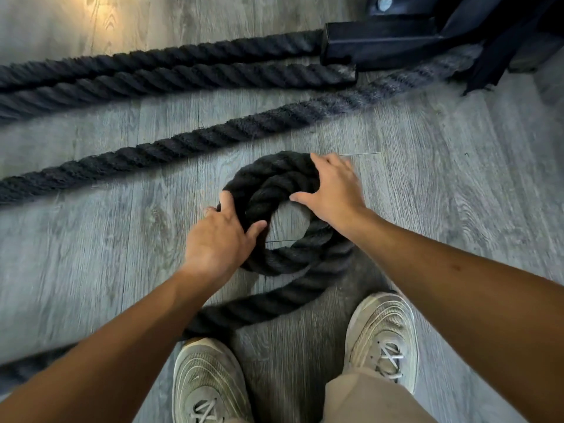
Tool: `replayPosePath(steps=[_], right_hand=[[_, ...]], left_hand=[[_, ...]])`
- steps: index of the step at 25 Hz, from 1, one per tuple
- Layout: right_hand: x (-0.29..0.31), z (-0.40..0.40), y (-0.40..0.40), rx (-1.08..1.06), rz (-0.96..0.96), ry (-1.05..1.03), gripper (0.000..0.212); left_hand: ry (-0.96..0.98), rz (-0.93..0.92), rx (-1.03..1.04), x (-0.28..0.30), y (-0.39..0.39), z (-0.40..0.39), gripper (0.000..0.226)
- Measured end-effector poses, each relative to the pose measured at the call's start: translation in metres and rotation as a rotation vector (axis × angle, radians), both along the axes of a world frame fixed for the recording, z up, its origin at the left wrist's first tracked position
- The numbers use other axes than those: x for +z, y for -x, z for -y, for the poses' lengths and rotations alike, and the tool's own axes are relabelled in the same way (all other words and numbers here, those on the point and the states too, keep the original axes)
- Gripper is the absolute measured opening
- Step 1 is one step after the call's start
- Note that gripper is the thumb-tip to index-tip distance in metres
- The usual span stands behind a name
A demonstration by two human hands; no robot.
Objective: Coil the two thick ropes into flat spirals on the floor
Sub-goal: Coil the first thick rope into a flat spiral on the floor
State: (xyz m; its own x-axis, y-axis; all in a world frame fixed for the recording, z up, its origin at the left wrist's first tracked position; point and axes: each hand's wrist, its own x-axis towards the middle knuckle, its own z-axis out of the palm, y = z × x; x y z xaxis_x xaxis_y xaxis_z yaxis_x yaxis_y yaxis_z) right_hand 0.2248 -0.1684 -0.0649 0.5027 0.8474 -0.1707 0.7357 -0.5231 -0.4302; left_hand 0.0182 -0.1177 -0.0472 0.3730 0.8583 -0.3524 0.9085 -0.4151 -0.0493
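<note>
Head view: nearest, two pale worn shoes (pixel 210 383) stand on the grey wood-look floor (pixel 442 193), with a beige trouser leg (pixel 360 401) over the right one. Just beyond the toes, a thick black rope (pixel 268 303) runs in from the near left and curls up into a small coil (pixel 274 190) of about two turns, lying flat with bare floor showing in its middle. The left hand (pixel 216 242) lies on the coil's left side, its grip curled over the rope with the thumb inside the ring. The right hand (pixel 332 187) rests on the far right side, grip loose, fingers spread over the rope. Farther off, more lengths of black rope (pixel 171 71) stretch across the floor toward a black metal frame (pixel 396 38) at far right.
</note>
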Motion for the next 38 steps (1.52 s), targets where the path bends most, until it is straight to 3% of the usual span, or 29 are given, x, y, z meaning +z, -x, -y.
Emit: replayPosePath(steps=[2, 4, 7, 12, 21, 24, 27, 30, 33, 35, 38], right_hand=[[-0.003, 0.0, -0.003, 0.004, -0.016, 0.002, 0.094], [-0.003, 0.002, -0.007, 0.024, -0.039, -0.027, 0.094], [-0.001, 0.014, -0.003, 0.001, -0.047, -0.055, 0.095], [-0.016, 0.078, 0.044, -0.499, -0.156, 0.051, 0.112], [-0.009, 0.019, -0.007, 0.03, -0.108, 0.011, 0.091], [-0.005, 0.009, -0.009, 0.019, -0.175, -0.039, 0.085], [0.0, 0.029, 0.005, -0.013, -0.177, -0.117, 0.085], [-0.004, 0.068, 0.044, -0.319, -0.136, -0.094, 0.104], [-0.009, 0.091, 0.075, -0.558, -0.296, 0.05, 0.113], [-0.011, 0.084, 0.064, -0.516, -0.337, 0.07, 0.108], [-0.006, 0.061, 0.027, -0.301, -0.328, 0.106, 0.102]], left_hand=[[-0.002, 0.008, 0.018, 0.001, -0.008, -0.018, 0.09], [0.115, 0.118, -0.036, 0.003, -0.022, -0.042, 0.096], [0.236, 0.194, -0.219, 0.0, -0.036, -0.058, 0.087], [0.089, 0.07, -0.32, -0.008, -0.038, -0.049, 0.078], [0.141, 0.064, 0.073, 0.014, 0.004, 0.0, 0.078], [0.188, 0.079, 0.12, 0.017, 0.001, -0.029, 0.069], [0.166, 0.054, -0.042, 0.018, -0.019, -0.061, 0.069], [0.208, 0.051, -0.104, 0.012, -0.028, -0.074, 0.063], [0.207, 0.169, -0.068, 0.01, -0.025, -0.074, 0.073], [0.206, 0.135, -0.106, 0.011, -0.025, -0.074, 0.088], [0.205, 0.03, -0.057, 0.016, -0.014, -0.068, 0.09]])
